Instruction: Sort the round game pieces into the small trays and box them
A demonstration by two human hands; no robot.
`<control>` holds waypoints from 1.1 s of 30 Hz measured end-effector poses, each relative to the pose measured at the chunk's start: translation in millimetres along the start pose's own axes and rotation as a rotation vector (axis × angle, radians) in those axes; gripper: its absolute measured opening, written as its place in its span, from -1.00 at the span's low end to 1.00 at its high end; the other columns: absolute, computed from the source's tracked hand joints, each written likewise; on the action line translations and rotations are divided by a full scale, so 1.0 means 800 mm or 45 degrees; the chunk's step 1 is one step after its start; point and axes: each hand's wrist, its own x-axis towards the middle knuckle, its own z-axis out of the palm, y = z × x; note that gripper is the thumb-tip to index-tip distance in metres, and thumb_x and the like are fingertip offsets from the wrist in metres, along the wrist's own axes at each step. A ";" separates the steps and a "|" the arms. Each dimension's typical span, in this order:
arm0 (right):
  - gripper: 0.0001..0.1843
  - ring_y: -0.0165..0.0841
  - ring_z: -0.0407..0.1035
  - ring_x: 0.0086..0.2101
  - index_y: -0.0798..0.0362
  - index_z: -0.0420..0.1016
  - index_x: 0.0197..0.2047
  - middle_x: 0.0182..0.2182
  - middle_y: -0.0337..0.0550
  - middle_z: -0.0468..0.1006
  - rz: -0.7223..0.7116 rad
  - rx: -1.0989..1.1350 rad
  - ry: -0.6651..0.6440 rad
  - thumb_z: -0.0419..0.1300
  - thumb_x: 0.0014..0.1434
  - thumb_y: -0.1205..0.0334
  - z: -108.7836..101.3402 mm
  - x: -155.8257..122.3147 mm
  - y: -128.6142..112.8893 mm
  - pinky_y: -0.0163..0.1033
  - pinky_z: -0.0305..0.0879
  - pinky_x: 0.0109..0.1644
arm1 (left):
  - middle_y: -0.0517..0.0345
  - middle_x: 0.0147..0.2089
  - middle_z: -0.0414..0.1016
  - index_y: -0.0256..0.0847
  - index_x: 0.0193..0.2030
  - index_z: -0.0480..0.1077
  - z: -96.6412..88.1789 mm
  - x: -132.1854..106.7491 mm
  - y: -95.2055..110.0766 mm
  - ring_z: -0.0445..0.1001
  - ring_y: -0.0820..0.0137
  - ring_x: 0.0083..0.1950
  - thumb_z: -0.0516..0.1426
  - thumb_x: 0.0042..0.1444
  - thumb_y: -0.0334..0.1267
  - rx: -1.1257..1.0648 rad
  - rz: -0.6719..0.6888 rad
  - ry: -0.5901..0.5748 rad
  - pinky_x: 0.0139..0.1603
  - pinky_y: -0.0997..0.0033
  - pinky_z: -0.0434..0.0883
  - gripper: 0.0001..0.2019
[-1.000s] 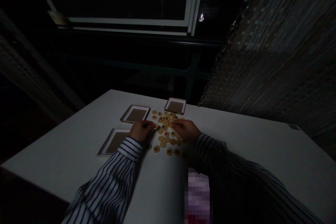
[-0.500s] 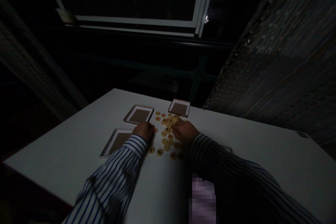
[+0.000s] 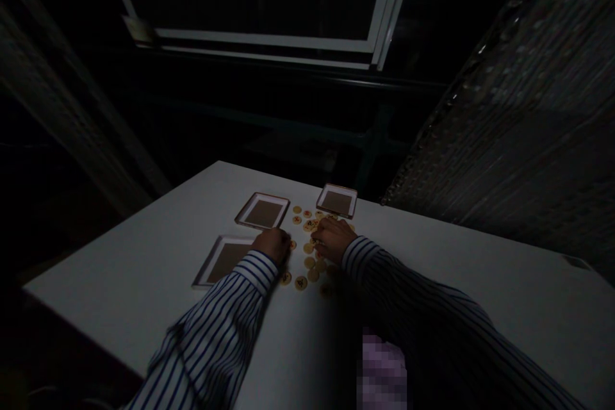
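Note:
Round wooden Chinese chess pieces [image 3: 300, 283], some marked in black or red and others plain, lie scattered and partly heaped between my hands. My left hand [image 3: 271, 245] rests with curled fingers at the left of the group, beside a red-marked piece [image 3: 293, 245]. Its fingertips are in shadow, so what they hold is hidden. My right hand [image 3: 333, 238] reaches over the heap from the right, fingers bent down and closed on a piece at its fingertips. Dim light blurs that piece's marking, and the hand covers part of the heap.
Three shallow trays stand on the white table [image 3: 158, 256]: a near-left tray [image 3: 206, 264] partly behind my left sleeve, a far-left tray [image 3: 239, 211] and a back tray [image 3: 354, 204]. A dark flat item [image 3: 576, 262] lies by the right edge. A beaded curtain [image 3: 480, 141] hangs at the right.
The view has shifted slightly, so the table sits further right. My right hand has moved a little nearer my left, its fingers drawn closer together over the pieces. My left hand stays in place.

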 end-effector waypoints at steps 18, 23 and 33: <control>-0.67 -0.18 0.17 -0.07 0.03 0.44 -0.17 -0.11 0.00 0.34 0.060 0.025 -0.047 0.02 0.06 0.09 0.007 0.050 -0.019 -0.10 0.09 -0.09 | 0.01 -0.20 0.52 -0.14 -0.20 0.46 -0.024 -0.016 -0.009 0.45 0.27 -0.15 0.00 0.05 -0.18 -0.102 0.015 0.087 -0.19 0.42 0.32 -0.73; -0.61 -0.20 0.20 -0.09 0.04 0.40 -0.12 -0.12 -0.01 0.36 0.075 0.047 0.029 0.01 0.05 0.04 0.000 0.051 -0.007 -0.12 0.09 -0.08 | 0.03 -0.21 0.52 -0.13 -0.20 0.45 -0.022 -0.016 -0.012 0.45 0.28 -0.16 0.00 0.04 -0.21 -0.123 0.016 0.116 -0.20 0.42 0.32 -0.74; -0.73 -0.18 0.24 -0.12 0.04 0.41 -0.20 -0.18 0.00 0.44 0.167 -0.042 -0.015 -0.02 0.07 0.21 -0.006 0.058 0.003 -0.09 0.10 -0.12 | 0.05 -0.17 0.51 -0.13 -0.16 0.43 -0.026 -0.016 -0.015 0.44 0.30 -0.12 0.00 0.04 -0.26 -0.206 -0.002 0.088 -0.15 0.42 0.31 -0.74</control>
